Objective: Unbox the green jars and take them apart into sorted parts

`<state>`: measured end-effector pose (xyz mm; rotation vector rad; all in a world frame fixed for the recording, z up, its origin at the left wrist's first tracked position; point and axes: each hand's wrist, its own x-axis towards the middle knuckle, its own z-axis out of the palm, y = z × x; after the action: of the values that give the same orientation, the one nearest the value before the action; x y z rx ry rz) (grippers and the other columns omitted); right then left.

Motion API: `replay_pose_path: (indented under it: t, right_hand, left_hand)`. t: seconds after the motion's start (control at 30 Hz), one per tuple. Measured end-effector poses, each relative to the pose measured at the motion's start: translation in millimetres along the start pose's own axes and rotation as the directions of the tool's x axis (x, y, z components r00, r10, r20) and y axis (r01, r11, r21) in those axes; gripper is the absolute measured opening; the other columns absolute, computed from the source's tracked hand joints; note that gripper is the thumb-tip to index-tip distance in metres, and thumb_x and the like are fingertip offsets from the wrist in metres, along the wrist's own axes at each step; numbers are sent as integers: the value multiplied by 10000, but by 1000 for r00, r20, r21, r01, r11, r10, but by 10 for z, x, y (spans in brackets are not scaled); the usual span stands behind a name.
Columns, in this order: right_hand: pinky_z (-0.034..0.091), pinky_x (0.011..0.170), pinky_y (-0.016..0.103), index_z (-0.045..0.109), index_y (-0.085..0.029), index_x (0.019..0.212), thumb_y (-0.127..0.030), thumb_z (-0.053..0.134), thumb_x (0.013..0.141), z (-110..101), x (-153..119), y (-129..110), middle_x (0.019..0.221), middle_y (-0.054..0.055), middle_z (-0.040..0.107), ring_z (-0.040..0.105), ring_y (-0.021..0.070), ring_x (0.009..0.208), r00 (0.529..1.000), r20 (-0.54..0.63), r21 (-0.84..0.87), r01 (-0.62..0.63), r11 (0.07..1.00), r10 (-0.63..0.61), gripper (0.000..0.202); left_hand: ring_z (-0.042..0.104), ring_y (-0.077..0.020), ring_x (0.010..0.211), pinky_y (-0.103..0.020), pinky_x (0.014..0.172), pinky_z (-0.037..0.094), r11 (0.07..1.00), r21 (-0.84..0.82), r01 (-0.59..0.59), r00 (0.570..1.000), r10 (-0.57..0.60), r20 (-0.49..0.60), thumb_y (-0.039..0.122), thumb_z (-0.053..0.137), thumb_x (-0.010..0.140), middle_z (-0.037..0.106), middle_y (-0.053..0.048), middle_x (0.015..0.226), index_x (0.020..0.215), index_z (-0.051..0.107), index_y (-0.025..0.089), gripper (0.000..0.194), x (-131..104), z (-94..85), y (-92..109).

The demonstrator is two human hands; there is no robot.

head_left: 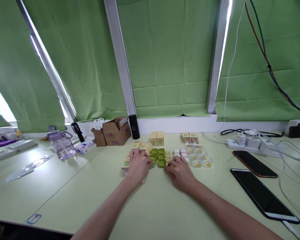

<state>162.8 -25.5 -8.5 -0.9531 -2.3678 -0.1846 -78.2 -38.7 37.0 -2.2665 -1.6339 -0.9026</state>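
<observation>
Several small olive-green square containers [161,156] stand in two columns at the middle of the table. My left hand [138,163] comes in from their left, its bent fingertips closed at the edge of the nearer left container [153,158]. On the other side, my right hand [179,169] rests low with fingers bent and slightly apart, fingertips beside the front right container [162,163]. No held item shows in it. Small yellowish pieces [168,154] lie between the containers and this hand. White and pinkish blocks [183,152] sit just behind it. Small cardboard boxes [126,164] are partly hidden by my left hand.
Clear domed cups with yellow bits [199,156] stand to the right. Two boxes [157,138] and an open pair [191,139] sit farther back. Phones [263,193], a power strip [257,146] and cables occupy the right; a purple bottle [62,145] and brown carton [116,131] the left.
</observation>
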Motion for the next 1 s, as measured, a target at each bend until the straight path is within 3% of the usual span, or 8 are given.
replay_pose_path:
  t: [0.17,0.27,0.53,1.0]
  right_hand:
    - [333,881,380,763,-262,1061,-121,559,944,18,6,4,1017,72,721,486,242,1012,999,43,-5,-1,1000,1,274]
    - [335,896,397,757,-268,1121,-128,560,941,26,7,5,1040,86,725,488,256,1027,998,68,-15,2,1000,-1,301]
    - [332,931,418,725,-279,1233,-165,574,946,1,20,-18,1110,110,723,490,285,1066,991,135,-43,14,999,-8,344]
    - [337,926,423,696,-269,1299,-149,516,954,-17,41,-29,1102,120,727,486,288,1088,985,173,-27,5,1000,0,407]
  left_hand:
    - [481,-340,1061,-483,926,316,988,142,65,970,-96,224,315,636,918,738,-115,858,708,800,277,269,-15,-51,112]
    - [480,-345,1087,-466,901,309,971,231,64,945,-133,299,300,585,942,747,-126,895,734,797,249,301,-20,-75,173]
    - [490,-370,1116,-472,894,308,964,259,57,928,-147,342,221,550,918,746,-159,904,701,761,216,303,5,-78,233]
    - [499,-388,1150,-498,921,318,958,282,55,940,-145,309,230,544,931,747,-172,930,756,772,204,289,11,17,210]
